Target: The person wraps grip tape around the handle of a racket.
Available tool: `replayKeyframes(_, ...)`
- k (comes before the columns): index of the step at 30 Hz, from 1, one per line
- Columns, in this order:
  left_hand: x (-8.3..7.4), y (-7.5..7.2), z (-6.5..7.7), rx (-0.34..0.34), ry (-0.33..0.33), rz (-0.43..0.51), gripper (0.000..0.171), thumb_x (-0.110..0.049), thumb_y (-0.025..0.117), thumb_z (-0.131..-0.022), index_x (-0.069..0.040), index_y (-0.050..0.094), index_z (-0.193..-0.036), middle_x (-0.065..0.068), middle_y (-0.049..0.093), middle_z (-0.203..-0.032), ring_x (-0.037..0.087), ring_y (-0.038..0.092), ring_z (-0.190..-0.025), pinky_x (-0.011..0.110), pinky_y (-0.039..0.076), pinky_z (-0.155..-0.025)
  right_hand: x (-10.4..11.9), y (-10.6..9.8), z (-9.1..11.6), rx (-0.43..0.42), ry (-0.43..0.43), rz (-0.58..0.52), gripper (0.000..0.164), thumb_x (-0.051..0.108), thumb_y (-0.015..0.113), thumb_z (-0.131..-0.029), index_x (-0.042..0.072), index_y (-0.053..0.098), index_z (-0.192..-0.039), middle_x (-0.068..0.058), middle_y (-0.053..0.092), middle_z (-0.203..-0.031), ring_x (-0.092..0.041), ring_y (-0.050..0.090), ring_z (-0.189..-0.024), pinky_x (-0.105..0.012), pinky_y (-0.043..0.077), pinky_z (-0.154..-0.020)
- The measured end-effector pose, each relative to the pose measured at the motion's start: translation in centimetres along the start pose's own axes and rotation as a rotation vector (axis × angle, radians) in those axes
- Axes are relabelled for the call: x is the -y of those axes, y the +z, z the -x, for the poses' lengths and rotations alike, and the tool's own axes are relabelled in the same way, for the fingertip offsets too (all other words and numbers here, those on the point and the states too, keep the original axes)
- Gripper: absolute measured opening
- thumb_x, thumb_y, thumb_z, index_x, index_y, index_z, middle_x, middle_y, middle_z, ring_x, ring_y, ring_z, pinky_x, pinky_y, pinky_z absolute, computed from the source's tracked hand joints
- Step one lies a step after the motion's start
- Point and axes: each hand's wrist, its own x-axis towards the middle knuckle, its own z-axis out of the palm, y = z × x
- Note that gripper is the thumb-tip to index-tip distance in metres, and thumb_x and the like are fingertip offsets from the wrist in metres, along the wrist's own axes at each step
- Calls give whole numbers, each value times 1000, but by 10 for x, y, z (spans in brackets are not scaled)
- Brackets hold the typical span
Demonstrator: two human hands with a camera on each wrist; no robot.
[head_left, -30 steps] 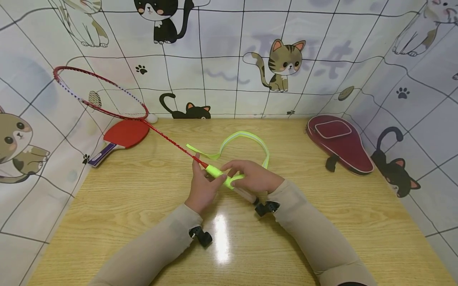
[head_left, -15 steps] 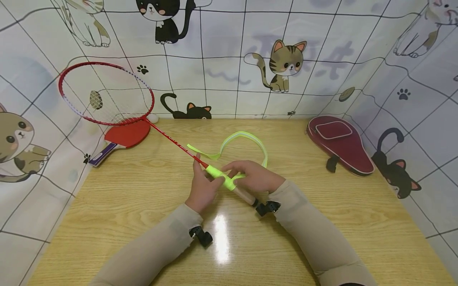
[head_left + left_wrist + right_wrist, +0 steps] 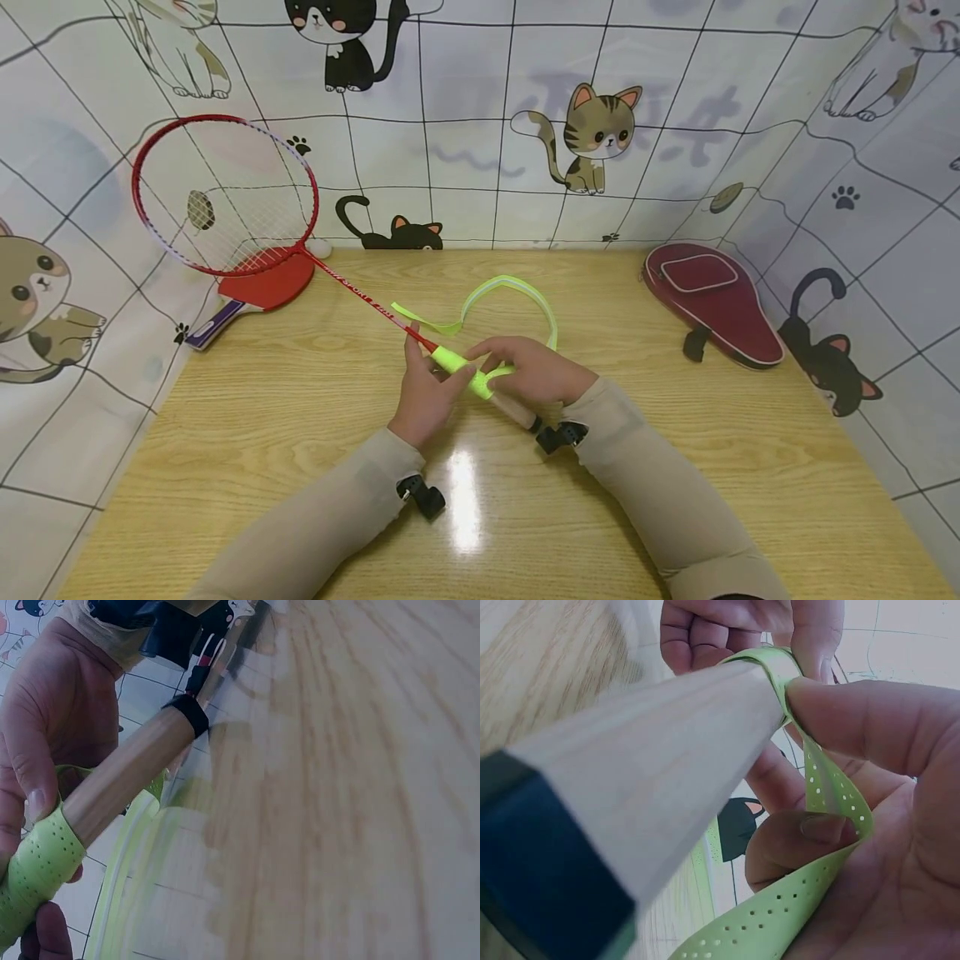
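Observation:
A red badminton racket (image 3: 360,296) slants across the table, its strung head up at the far left. My left hand (image 3: 423,392) holds its handle where lime-green perforated grip tape (image 3: 41,862) is wound round the upper part. The lower part is bare pale wood (image 3: 660,742) with a dark end cap (image 3: 547,862). My right hand (image 3: 536,371) pinches the tape at the edge of the winding. In the right wrist view the loose tape (image 3: 780,907) runs over a curled finger. Its far length (image 3: 510,281) curves on the table beyond my hands.
A red table tennis bat (image 3: 273,279) lies at the back left under the racket head, with a white ball (image 3: 320,248) beside it. A dark red bat case (image 3: 712,304) is at the back right. Cat-patterned walls (image 3: 480,125) border the wooden table (image 3: 675,467).
The racket has turned about its shaft, so its head shows rounder and its strings show more. The loose tape's loop has drawn slightly left. Both hands keep nearly the same place.

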Motion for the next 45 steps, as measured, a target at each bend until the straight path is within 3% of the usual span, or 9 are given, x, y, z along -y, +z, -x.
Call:
replayKeyframes(14, 1, -1, -1, -4, -8, 19, 106, -5, 71, -96, -19, -6, -168, 31, 61, -135, 38, 68, -120, 33, 55, -92, -1, 1, -1, -10, 26, -15, 54, 0, 61, -93, 22, 65, -143, -1, 73, -117, -21, 64, -118, -44, 51, -100)
replayKeyframes(22, -1, -1, -1, 11, -5, 54, 104, 1, 65, -95, -18, -6, -168, 33, 59, -135, 43, 65, -123, 33, 55, -93, 0, 0, 0, 5, 36, -50, 50, 4, 66, -97, 25, 64, -142, -1, 72, -128, -21, 67, -120, -47, 53, -101)
replayKeyframes(33, -4, -2, 2, 2, -6, -25, 108, -15, 78, -96, -25, -2, -168, 24, 68, -123, 32, 72, -109, 30, 56, -81, 2, 0, 0, -5, -3, 4, 51, 8, 74, -94, 20, 63, -143, -2, 73, -116, -22, 65, -117, -49, 50, -103)
replayKeyframes(40, -4, -1, 1, -31, -16, -44, 106, -10, 74, -96, -18, -2, -168, 25, 71, -119, 25, 71, -105, 28, 54, -83, 2, 1, 0, 0, -21, 21, 49, 4, 68, -96, 20, 65, -142, -2, 72, -116, -22, 64, -116, -49, 50, -103)
replayKeyframes(45, -4, -1, 0, -29, -38, -23, 105, -7, 71, -97, -20, -5, -168, 27, 68, -125, 27, 70, -108, 29, 53, -86, 2, 0, 0, 1, -31, 17, 54, -1, 61, -92, 18, 65, -142, -1, 72, -113, -23, 63, -116, -45, 49, -99)
